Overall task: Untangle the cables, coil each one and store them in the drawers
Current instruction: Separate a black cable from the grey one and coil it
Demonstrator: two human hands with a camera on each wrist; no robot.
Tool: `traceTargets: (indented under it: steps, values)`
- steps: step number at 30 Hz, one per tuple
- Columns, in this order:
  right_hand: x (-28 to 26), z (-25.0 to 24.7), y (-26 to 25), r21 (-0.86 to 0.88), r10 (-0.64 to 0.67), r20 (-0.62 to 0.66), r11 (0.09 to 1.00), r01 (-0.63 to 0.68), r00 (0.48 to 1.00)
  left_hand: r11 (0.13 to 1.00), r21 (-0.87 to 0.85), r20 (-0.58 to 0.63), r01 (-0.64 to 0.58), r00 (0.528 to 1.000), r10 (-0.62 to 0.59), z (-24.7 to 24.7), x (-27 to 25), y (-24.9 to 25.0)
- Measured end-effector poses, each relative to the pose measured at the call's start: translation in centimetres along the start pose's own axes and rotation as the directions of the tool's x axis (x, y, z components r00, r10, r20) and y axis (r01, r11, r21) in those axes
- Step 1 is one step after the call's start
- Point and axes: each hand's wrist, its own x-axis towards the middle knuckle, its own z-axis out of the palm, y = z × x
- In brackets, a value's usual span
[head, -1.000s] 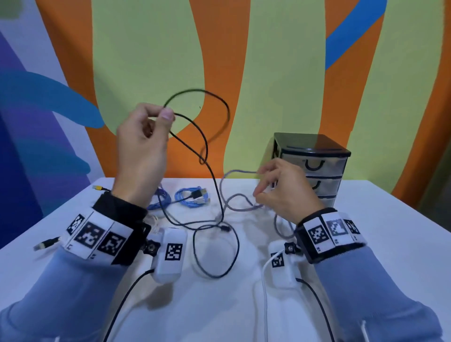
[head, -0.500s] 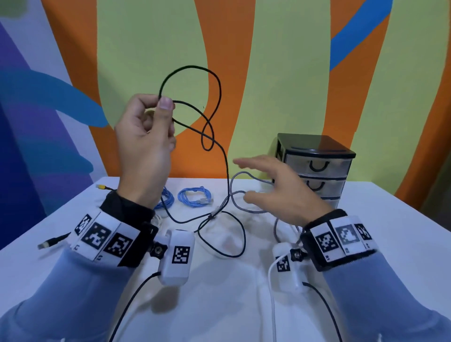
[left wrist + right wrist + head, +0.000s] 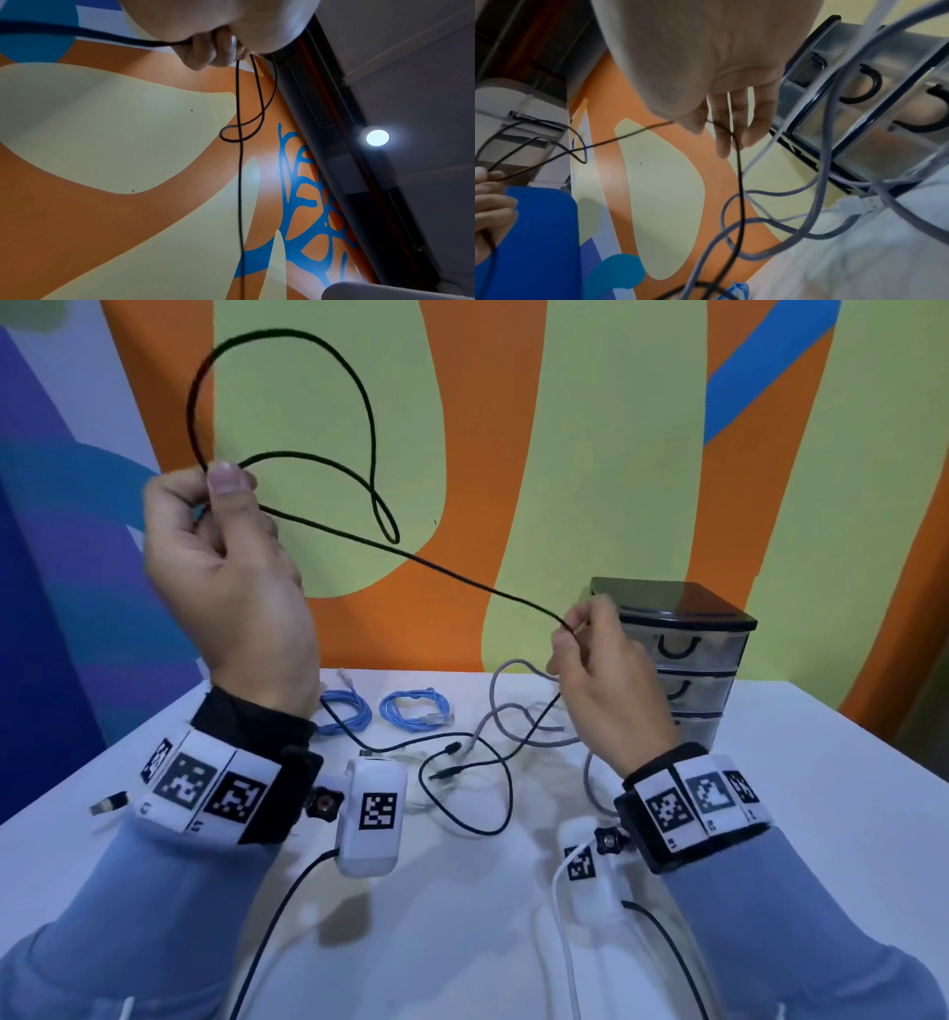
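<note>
A thin black cable (image 3: 411,557) stretches in the air between both hands. My left hand (image 3: 226,546) is raised at the upper left and pinches it, with two loops standing above the fingers (image 3: 205,52). My right hand (image 3: 595,660) pinches the same black cable (image 3: 739,182) lower down, just in front of the small drawer unit (image 3: 683,660). From there the cable drops to the white table (image 3: 821,814) and loops among a grey cable (image 3: 513,711). All three drawers look closed.
Two coiled blue cables (image 3: 416,708) lie at the back of the table, behind my left wrist. A loose plug (image 3: 110,802) rests near the left edge. The grey cable (image 3: 821,203) hangs close under my right hand. A painted wall stands behind the table.
My right hand, open and reaching half a second ago, now pinches the black cable near the drawers. My left hand has risen, the loops above it are larger, and the span between the hands is taut.
</note>
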Motion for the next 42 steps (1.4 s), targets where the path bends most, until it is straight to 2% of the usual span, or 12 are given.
traceTargets:
  steps: [3, 5, 9, 11, 14, 20, 22, 24, 28, 32, 37, 42]
  values:
    - [0.6, -0.9, 0.0, 0.285, 0.116, -0.222, 0.957, -0.049, 0.968, 0.982, 0.146, 0.113, 0.12, 0.984, -0.137, -0.6, 0.5, -1.0]
    - [1.1, -2.0, -0.2, 0.538, 0.289, -0.262, 0.836, -0.11, 0.921, 0.92, 0.346, 0.26, 0.185, 0.923, -0.283, -0.9, 0.6, -2.0]
    - [1.7, -3.7, -0.1, 0.832, 0.483, 0.002, 0.484, -0.269, 0.875, 0.69, 0.723, 0.44, -0.04, 0.797, -0.415, -1.4, -0.2, -3.0]
    - [1.8, -4.1, 0.2, 0.89, 0.43, 0.153, 0.332, -0.314, 0.89, 0.589, 0.788, 0.469, -0.177, 0.792, -0.39, -1.7, -0.3, -2.7]
    - [1.9, -4.0, 0.4, 0.904, 0.311, 0.236, 0.279, -0.325, 0.921, 0.482, 0.833, 0.467, -0.272, 0.814, -0.346, -2.0, -0.1, -1.9]
    - [1.6, -3.8, -0.5, 0.922, 0.297, 0.245, 0.222, -0.317, 0.923, 0.555, 0.827, 0.178, -0.091, 0.978, -0.104, -2.5, 1.6, -1.8]
    - [1.7, -4.2, -0.5, 0.949, 0.351, 0.193, 0.171, -0.265, 0.916, 0.602, 0.798, 0.091, -0.026, 0.993, -0.078, -3.1, 2.5, -2.1]
    - [1.7, -4.5, -0.4, 0.961, 0.362, 0.16, 0.156, -0.229, 0.918, 0.771, 0.632, 0.11, 0.079, 0.976, -0.19, -3.1, 2.9, -2.4]
    - [1.6, -3.8, -1.1, 0.904, 0.235, 0.312, 0.224, -0.364, 0.921, 0.863, 0.326, 0.411, 0.387, 0.764, -0.498, -0.7, 0.3, -1.3]
    - [0.9, -3.0, -1.9, 0.835, 0.128, 0.426, 0.326, -0.443, 0.896, 0.844, 0.484, 0.662, 0.23, 0.534, -0.526, 0.6, -2.1, -0.5]
    - [0.1, -2.2, -2.3, 0.692, 0.076, 0.479, 0.58, -0.429, 0.875, 0.834, 0.541, 0.765, 0.108, 0.349, -0.541, 1.1, -3.8, -0.7]
    - [-0.3, -1.2, -1.7, 0.53, 0.068, 0.474, 0.774, -0.346, 0.878, 0.838, 0.546, 0.803, 0.015, 0.277, -0.528, 1.4, -4.1, -0.3]
